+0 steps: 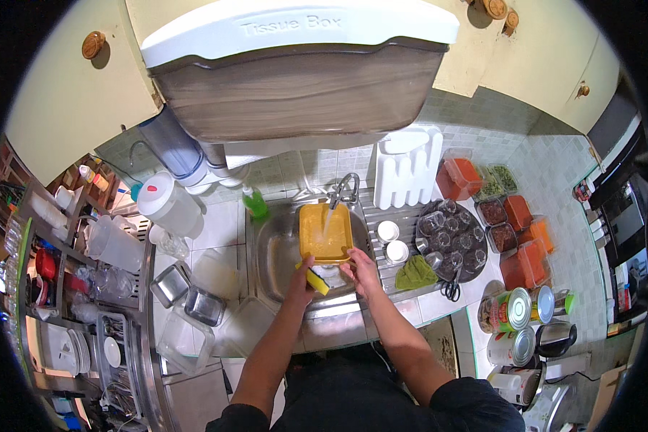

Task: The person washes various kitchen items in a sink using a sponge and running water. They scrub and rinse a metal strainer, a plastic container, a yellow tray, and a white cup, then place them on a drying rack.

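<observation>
A rectangular yellow plastic container (340, 234) is tilted over the steel sink (273, 255), below the faucet (350, 186). A stream of water runs into it and splashes on its inside. At its near left corner, my left hand (299, 286) is closed on the rim, with a yellow sponge (317, 281) also in its grip. My right hand (362, 273) has its fingers closed around the near right corner. Something whitish lies in the sink under the container, partly hidden.
Left of the sink stand a green soap bottle (254, 203), steel containers (205, 307) and a clear plastic box (185, 342). On the right are two white cups (396, 251), a green cloth (416, 273) and a tray of dark glasses (450, 237). A tissue box (295, 90) hangs overhead.
</observation>
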The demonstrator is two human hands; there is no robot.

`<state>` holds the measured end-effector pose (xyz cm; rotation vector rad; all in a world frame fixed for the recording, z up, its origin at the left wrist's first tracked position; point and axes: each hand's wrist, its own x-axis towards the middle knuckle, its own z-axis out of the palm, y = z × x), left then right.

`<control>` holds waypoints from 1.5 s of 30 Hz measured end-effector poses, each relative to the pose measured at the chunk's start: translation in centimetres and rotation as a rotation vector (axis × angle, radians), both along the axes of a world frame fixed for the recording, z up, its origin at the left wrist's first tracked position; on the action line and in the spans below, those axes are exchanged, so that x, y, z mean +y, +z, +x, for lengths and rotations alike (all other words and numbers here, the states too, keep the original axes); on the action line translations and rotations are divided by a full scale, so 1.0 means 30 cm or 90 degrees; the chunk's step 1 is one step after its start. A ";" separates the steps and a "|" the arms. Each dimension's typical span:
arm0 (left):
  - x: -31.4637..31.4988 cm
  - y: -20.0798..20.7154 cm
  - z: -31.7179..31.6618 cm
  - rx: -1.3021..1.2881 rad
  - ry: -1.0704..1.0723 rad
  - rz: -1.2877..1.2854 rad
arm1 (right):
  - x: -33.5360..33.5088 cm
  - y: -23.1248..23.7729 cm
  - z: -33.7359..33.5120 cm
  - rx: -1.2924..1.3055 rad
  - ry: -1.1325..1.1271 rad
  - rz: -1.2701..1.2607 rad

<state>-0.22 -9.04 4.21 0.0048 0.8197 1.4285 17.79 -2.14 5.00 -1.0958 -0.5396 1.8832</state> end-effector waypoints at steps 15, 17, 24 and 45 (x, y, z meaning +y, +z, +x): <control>0.005 -0.043 -0.010 -0.034 0.041 -0.039 | 0.007 -0.011 0.008 -0.016 0.019 0.003; 0.007 -0.043 -0.013 -0.027 0.060 -0.059 | 0.006 -0.011 0.008 -0.023 0.013 0.001; 0.010 -0.110 -0.009 0.145 0.072 0.025 | 0.002 0.008 0.006 -0.026 0.023 -0.013; -0.003 -0.107 -0.028 0.005 0.028 -0.054 | -0.016 -0.022 0.014 -0.037 -0.003 -0.008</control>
